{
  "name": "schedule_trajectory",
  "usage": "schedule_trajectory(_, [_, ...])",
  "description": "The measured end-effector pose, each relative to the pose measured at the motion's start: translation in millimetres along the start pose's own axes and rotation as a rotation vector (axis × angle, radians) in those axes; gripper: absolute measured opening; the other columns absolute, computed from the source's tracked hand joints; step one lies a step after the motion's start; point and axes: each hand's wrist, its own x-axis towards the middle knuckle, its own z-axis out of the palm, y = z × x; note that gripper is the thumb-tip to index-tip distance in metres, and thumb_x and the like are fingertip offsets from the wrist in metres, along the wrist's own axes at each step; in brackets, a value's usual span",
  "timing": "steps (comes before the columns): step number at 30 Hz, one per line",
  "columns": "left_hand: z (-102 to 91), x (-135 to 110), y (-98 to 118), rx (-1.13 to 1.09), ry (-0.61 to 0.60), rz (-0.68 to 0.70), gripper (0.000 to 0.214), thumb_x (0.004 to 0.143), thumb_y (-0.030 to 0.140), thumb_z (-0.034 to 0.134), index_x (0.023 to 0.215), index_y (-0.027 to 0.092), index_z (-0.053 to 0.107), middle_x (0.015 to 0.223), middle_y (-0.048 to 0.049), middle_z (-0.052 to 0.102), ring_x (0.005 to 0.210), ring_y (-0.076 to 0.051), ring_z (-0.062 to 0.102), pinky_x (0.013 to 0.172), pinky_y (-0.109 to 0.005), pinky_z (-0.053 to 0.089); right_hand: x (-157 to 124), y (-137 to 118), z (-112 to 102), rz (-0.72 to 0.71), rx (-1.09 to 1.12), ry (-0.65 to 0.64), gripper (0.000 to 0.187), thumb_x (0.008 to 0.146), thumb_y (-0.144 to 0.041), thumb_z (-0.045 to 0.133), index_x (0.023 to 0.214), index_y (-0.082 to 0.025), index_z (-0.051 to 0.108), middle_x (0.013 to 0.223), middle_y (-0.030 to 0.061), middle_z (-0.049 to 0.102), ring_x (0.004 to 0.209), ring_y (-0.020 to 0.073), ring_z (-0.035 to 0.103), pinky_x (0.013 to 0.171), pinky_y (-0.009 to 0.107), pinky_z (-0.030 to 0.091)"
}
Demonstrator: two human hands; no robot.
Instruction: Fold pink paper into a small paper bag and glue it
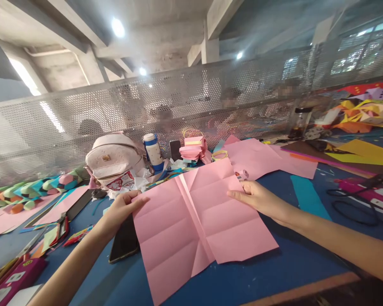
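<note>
A large sheet of pink paper [175,221], marked with several crosswise creases and a narrow pleat down its middle, is spread between my hands above the blue table. My left hand [123,212] pinches its left edge, thumb on top. On the opposite edge, my right hand [253,197] grips with the thumb over the face and the fingers behind. The sheet's lower edge is uneven, with slanted folds near the pleat. Beneath its left side a black phone [124,242] lies partly hidden on the table.
Behind the sheet stand a pale backpack [113,155], a white and blue bottle [153,153] and a pink paper model [193,148]. Scissors [62,227] and coloured paper lie left. More pink sheets [252,157], a glass jar [300,121] and a magenta device [367,193] with cable are right. A perforated screen [178,102] borders the back.
</note>
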Motion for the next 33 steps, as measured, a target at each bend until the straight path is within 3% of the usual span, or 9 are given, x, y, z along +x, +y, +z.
schedule_trajectory(11, [-8.0,5.0,-14.4,0.127,-0.195,-0.002,0.042,0.072,0.047,0.077,0.056,0.015,0.054,0.054,0.0045,0.046,0.051,-0.008,0.039,0.046,-0.017,0.027,-1.1,17.5,-1.2,0.049,0.004,-0.093,0.065,0.07,-0.076,0.062,0.06,-0.024,0.025,0.057,-0.0072,0.017,0.051,0.0089,0.017,0.046,0.026,0.013])
schedule_trajectory(14, [-2.7,7.2,-9.8,0.146,-0.282,-0.002,0.026,0.065,0.036,0.083,0.072,0.016,0.068,0.064,0.0019,0.059,0.059,-0.012,0.052,0.053,-0.019,0.039,4.4,13.9,1.3,0.034,-0.035,-0.141,0.064,0.068,-0.079,0.061,0.059,-0.023,0.029,0.057,-0.007,0.02,0.049,0.0085,0.02,0.044,0.026,0.014])
schedule_trajectory(16, [7.2,8.3,-1.8,0.128,-0.313,0.009,0.033,0.063,0.034,0.084,0.09,0.019,0.072,0.074,-0.0003,0.066,0.068,-0.015,0.06,0.06,-0.021,0.046,11.5,6.8,4.0,0.001,-0.057,-0.171,0.063,0.067,-0.078,0.063,0.058,-0.023,0.034,0.056,-0.0066,0.024,0.049,0.0083,0.024,0.044,0.025,0.017])
schedule_trajectory(18, [20.3,10.5,7.0,0.088,-0.325,0.017,0.034,0.063,0.037,0.083,0.091,0.02,0.073,0.071,-0.0005,0.067,0.068,-0.017,0.062,0.059,-0.022,0.047,20.8,-2.1,7.3,-0.035,-0.093,-0.207,0.06,0.067,-0.076,0.064,0.058,-0.022,0.041,0.055,-0.006,0.03,0.049,0.009,0.03,0.044,0.025,0.023])
schedule_trajectory(21, [38.5,16.8,15.3,0.003,-0.322,0.01,0.03,0.067,0.045,0.081,0.074,0.017,0.071,0.062,-0.0006,0.063,0.057,-0.016,0.058,0.049,-0.022,0.042,33.9,-12.7,12.5,-0.12,-0.154,-0.224,0.054,0.072,-0.073,0.062,0.068,-0.02,0.056,0.06,-0.0015,0.05,0.057,0.0157,0.051,0.052,0.027,0.04])
schedule_trajectory(23, [45.3,21.8,15.8,-0.04,-0.306,0.002,0.037,0.07,0.05,0.078,0.064,0.015,0.066,0.055,0.0,0.058,0.048,-0.013,0.052,0.043,-0.021,0.037,38.4,-14.6,14.8,-0.211,-0.184,-0.195,0.051,0.078,-0.068,0.06,0.092,-0.019,0.065,0.086,0.0056,0.066,0.084,0.0252,0.064,0.072,0.034,0.05])
schedule_trajectory(27, [41.5,27.4,8.8,-0.125,-0.228,0.007,0.046,0.076,0.059,0.07,0.064,0.015,0.064,0.053,0.0,0.057,0.046,-0.013,0.051,0.045,-0.022,0.038,35.5,-6.2,15.2,-0.291,-0.16,-0.092,0.065,0.086,-0.058,0.058,0.138,-0.022,0.047,0.144,0.0104,0.05,0.136,0.033,0.042,0.111,0.043,0.036])
schedule_trajectory(29, [34.4,27.5,2.3,-0.171,-0.177,0.014,0.047,0.077,0.062,0.067,0.07,0.015,0.066,0.059,-0.0017,0.062,0.052,-0.015,0.056,0.051,-0.024,0.043,30.4,-1.2,15.0,-0.214,-0.041,-0.061,0.066,0.086,-0.059,0.058,0.141,-0.026,0.044,0.147,0.0075,0.047,0.139,0.0325,0.038,0.113,0.043,0.035])
schedule_trajectory(33, [26.9,26.4,-15.3,-0.253,-0.021,0.032,0.046,0.079,0.062,0.066,0.08,0.016,0.067,0.066,-0.0024,0.066,0.061,-0.017,0.061,0.056,-0.023,0.045,18.7,0.0,22.6,0.019,0.405,-0.225,0.065,0.089,-0.062,0.052,0.142,-0.025,0.043,0.133,0.0103,0.06,0.117,0.0308,0.06,0.094,0.044,0.052])
